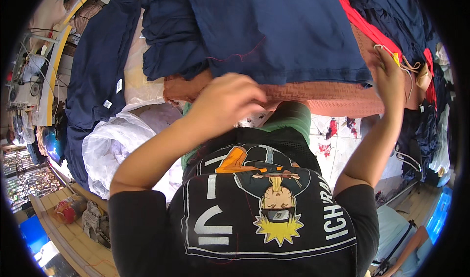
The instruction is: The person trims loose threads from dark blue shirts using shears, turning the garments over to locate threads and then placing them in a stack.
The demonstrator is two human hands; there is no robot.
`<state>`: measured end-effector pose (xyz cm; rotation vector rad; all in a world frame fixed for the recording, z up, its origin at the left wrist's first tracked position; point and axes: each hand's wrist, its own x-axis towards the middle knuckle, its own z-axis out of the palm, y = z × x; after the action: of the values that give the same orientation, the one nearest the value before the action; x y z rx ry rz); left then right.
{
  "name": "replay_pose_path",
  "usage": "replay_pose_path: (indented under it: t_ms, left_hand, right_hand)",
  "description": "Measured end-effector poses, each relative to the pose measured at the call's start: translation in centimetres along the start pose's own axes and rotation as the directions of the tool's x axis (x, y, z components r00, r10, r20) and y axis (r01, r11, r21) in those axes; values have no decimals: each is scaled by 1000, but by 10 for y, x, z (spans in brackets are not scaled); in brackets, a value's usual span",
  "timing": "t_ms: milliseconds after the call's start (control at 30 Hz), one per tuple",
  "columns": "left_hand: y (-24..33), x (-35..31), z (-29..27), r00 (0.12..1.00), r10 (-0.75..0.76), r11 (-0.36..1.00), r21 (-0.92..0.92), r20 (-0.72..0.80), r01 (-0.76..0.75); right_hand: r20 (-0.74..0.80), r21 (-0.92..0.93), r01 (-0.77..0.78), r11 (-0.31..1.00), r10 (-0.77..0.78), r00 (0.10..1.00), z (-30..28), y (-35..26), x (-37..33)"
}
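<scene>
A dark navy garment is spread over the table, its hem toward me. A loose red thread lies curled on it. My left hand is over the table's near edge, in front of the hem, its fingers smeared by motion. At the garment's right side, my right hand has its fingers bent in beside a small yellow piece with pale cord. The fingers hide whether they grip that piece or something else. A red fabric strip runs behind this hand.
Brown patterned cloth covers the table. Bunched navy fabric sits left of the garment, and more navy clothing hangs farther left. A white plastic bag is below it. Red scraps dot the tiled floor. Dark garments are piled at right.
</scene>
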<state>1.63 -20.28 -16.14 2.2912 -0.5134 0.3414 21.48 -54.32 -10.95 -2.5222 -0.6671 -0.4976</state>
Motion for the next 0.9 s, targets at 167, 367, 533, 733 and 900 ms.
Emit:
replay_pose_path:
  t_ms: [167,367,533,733,900]
  left_hand:
    - [-38,-17,0,875,-193,955,118,-443,271]
    - [-63,24,20,883,-61,875,401,-466,272]
    - [-72,25,24,857,-104,879,356,-504,316]
    - [-60,11,3,665,-668,680,-637,-333,364]
    - [-47,4,-5,671,-699,535,-804,-248,260]
  right_hand:
    - [101,509,119,852,-197,975,72,-108,-4]
    - [168,502,154,851,-271,948,118,-156,-12]
    - [176,516,37,856,-148,973,119,-156,-13]
    - [218,562,18,827,-169,961,112,-170,-17]
    - [89,577,249,778,-363,928,129,-178,-17]
